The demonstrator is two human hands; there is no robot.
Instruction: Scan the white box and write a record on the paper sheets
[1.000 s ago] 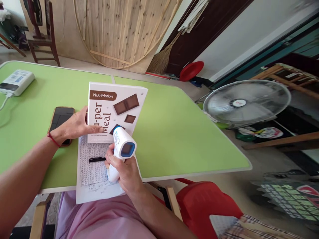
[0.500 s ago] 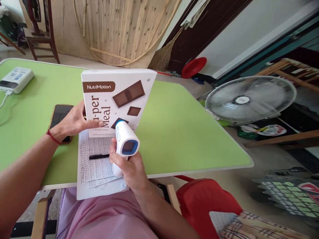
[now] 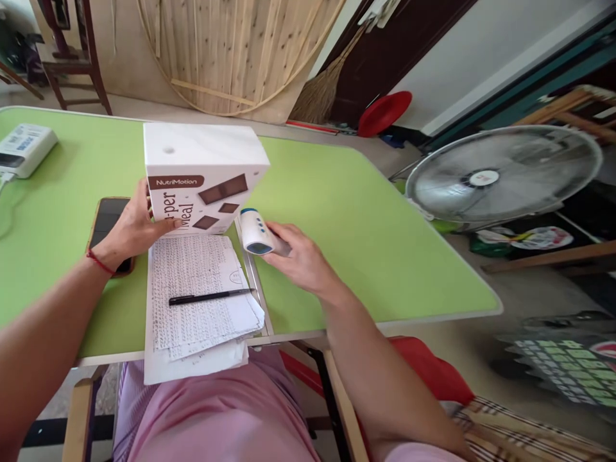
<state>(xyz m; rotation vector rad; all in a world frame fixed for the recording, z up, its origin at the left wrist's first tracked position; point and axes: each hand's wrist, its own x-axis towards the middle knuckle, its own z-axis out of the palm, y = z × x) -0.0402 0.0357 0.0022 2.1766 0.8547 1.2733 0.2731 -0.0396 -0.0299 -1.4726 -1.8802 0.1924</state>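
Observation:
My left hand (image 3: 132, 224) grips the lower left edge of a white NutriMotion box (image 3: 206, 144), its thumb across the printed front. The box stands upright with brown bars pictured on it. My right hand (image 3: 301, 256) is wrapped round the handle of a white and blue infrared thermometer (image 3: 260, 234), tilted sideways just right of the box. Below the box lie handwritten sheets of paper (image 3: 192, 269), overhanging the table's near edge. A black pen (image 3: 212, 296) rests across them. Beside my left wrist, a phone (image 3: 106, 221) lies partly covered by my hand.
A white power bank (image 3: 29, 151) with a cable sits at the far left of the green table (image 3: 375, 244). Beyond the table's right side stands a fan (image 3: 503, 176). A red stool (image 3: 426, 366) is close by at the lower right.
My right hand has carried the thermometer to the right, off the papers, and turned it sideways. The box has tipped so more of its top shows, and the pen is fully uncovered.

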